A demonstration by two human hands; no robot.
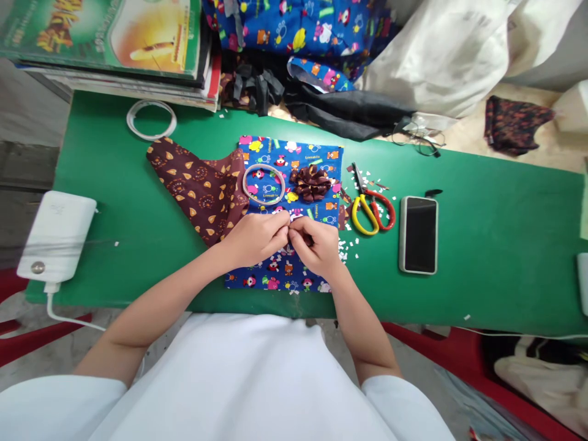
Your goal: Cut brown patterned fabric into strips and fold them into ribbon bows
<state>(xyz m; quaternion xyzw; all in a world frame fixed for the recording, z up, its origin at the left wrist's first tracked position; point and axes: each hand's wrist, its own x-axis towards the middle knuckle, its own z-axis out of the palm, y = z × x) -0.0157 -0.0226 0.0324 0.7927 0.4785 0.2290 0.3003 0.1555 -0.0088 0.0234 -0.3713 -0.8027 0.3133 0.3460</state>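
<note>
My left hand and my right hand meet fingertip to fingertip over a blue cartoon-print cloth. Both are closed in a pinch; a speck of something dark shows by the right fingers, too small and covered to name. Just beyond them on the cloth lie a whitish ring and a gathered brown fabric flower. A brown patterned fabric spreads leftward from beside my left hand. To the right of the cloth rest scissors with one yellow and one red handle, blades apart.
White paper bits and brown scraps lie around the scissors. A phone is farther right on the green table. At left are a white power bank with a cable and a white roll. Stacked books and cloth bags line the back.
</note>
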